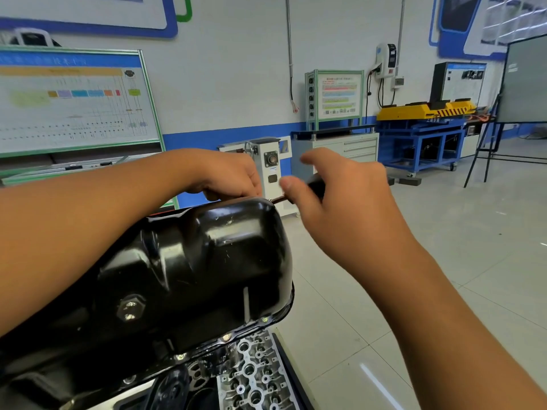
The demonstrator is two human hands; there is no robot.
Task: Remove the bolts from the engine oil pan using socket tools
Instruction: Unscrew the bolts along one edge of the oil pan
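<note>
A glossy black oil pan (189, 270) fills the lower left, bottom up on the engine, with a drain plug (130, 309) on its near face. Several small bolts (226, 337) run along its near flange. My right hand (340, 202) grips the black handle of a socket tool (315, 184), whose thin metal shaft reaches the pan's far top edge. My left hand (228, 176) rests at that far edge with fingers curled down around the shaft end; the tool's tip and the bolt there are hidden behind the pan.
A bare aluminium cylinder head (254, 377) lies below the pan at the bottom. A white test stand (270, 164) stands just beyond my hands. A training board (71, 102) is at left, a grey cabinet (349, 149) and a blue-yellow bench (423, 134) at right. Tiled floor spreads to the right.
</note>
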